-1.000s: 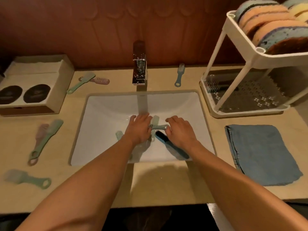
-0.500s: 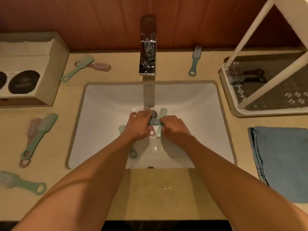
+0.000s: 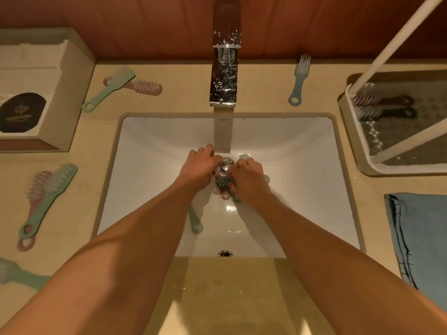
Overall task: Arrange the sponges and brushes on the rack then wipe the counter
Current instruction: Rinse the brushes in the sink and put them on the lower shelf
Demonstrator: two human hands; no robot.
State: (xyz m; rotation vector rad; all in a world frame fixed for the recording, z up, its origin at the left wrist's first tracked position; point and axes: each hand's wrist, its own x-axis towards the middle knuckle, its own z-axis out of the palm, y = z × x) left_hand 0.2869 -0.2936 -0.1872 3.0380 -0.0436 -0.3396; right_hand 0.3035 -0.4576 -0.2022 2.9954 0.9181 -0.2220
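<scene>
Crowding together at the round chrome drain stopper (image 3: 226, 163) of the white rectangular sink basin (image 3: 150, 170), the two hands hide most of a brush cluster. The right hand (image 3: 249, 178) curls round a mint-green plastic brush (image 3: 244, 156). The left hand (image 3: 200, 166) bends its fingers beside a pink loop-handled brush (image 3: 224, 194); I cannot tell whether it grips. The white wire rack (image 3: 362, 151) and folded blue cloth (image 3: 425, 238) are cut off at right. As half a second ago, the hands stay at the drain. The sponges seen a second ago are out of view.
</scene>
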